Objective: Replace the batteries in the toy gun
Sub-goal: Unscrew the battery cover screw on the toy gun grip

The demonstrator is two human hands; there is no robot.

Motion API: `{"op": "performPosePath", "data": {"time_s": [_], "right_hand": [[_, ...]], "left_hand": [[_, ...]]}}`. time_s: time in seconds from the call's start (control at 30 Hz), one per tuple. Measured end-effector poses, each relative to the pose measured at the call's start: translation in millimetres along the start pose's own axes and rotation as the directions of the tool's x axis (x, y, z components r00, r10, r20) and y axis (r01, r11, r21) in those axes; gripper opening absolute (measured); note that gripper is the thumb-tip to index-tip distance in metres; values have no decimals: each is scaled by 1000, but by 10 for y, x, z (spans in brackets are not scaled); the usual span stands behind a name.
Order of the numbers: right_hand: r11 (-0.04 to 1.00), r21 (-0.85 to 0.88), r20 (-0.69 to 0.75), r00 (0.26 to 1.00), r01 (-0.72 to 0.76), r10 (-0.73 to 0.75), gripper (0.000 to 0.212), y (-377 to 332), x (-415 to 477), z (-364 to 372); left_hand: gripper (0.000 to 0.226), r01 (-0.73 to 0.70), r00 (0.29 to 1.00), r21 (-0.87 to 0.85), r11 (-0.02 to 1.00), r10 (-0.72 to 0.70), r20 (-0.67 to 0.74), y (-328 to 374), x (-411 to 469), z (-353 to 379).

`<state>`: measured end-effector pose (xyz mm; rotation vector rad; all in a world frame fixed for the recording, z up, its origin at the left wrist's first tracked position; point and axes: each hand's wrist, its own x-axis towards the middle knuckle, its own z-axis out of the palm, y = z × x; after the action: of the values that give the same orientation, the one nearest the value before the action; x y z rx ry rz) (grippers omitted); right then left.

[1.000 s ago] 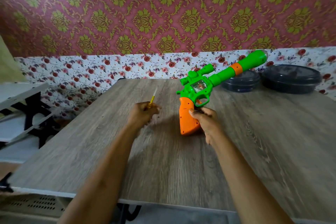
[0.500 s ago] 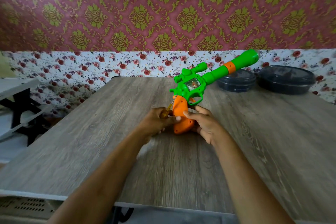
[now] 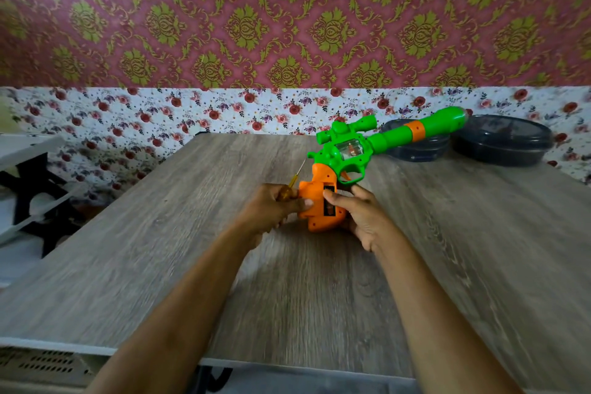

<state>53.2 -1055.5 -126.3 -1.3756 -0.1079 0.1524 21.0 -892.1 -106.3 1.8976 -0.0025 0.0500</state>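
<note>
The toy gun (image 3: 351, 157) stands over the tabletop (image 3: 319, 281), its barrel pointing up to the right and its orange grip (image 3: 323, 201) down between both hands. The left hand (image 3: 271, 208) is wrapped around a small screwdriver (image 3: 294, 182) while its thumb presses a loosened orange cover (image 3: 308, 201). The right hand (image 3: 361, 217) clasps the grip beside a dark opening (image 3: 329, 201). To do this well, brace the grip firmly, draw the cover off squarely, and keep the screwdriver tip away from the fingers.
</note>
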Motion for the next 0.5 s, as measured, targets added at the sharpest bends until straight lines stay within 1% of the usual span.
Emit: {"op": "performPosePath", "data": {"time_s": [0.1,0.2,0.27,0.3,0.33,0.37,0.4,0.43,0.47,0.5], "right_hand": [[999,38,42,999,-26,24,14,-25,-19,-3],[999,37,5,1000,-20,20,17,-46,-28,-3],[998,64,-16,1000,-17,18,19,-70,-34,-7],[996,89,-25,999,-20,23,19,-81,-39,-14],[993,113,-34,999,-26,30,19,-89,-40,-17],[991,133,-37,999,-33,38,19,-92,-38,-21],[988,150,-35,998,-40,46,19,-90,-37,-19],[986,163,-31,998,-47,52,18,-89,-39,-17],[984,169,-22,998,-53,57,18,-89,-41,-5],[983,172,-15,998,-57,60,17,-86,-40,1]], "left_hand": [[24,27,1000,4,1000,-27,2,8,-8,-40],[13,19,1000,28,999,-20,14,34,-27,-87],[10,-27,997,45,999,30,-66,33,2,-177],[11,-59,988,103,993,73,-137,13,32,-246],[11,-81,968,226,971,130,-214,-23,71,-319],[12,-65,942,398,915,188,-279,-76,114,-392],[12,-16,919,546,838,228,-323,-127,137,-457],[13,38,899,633,773,250,-359,-171,148,-512],[15,90,884,673,735,253,-394,-207,151,-563],[15,131,870,684,718,247,-426,-234,153,-601]]}}
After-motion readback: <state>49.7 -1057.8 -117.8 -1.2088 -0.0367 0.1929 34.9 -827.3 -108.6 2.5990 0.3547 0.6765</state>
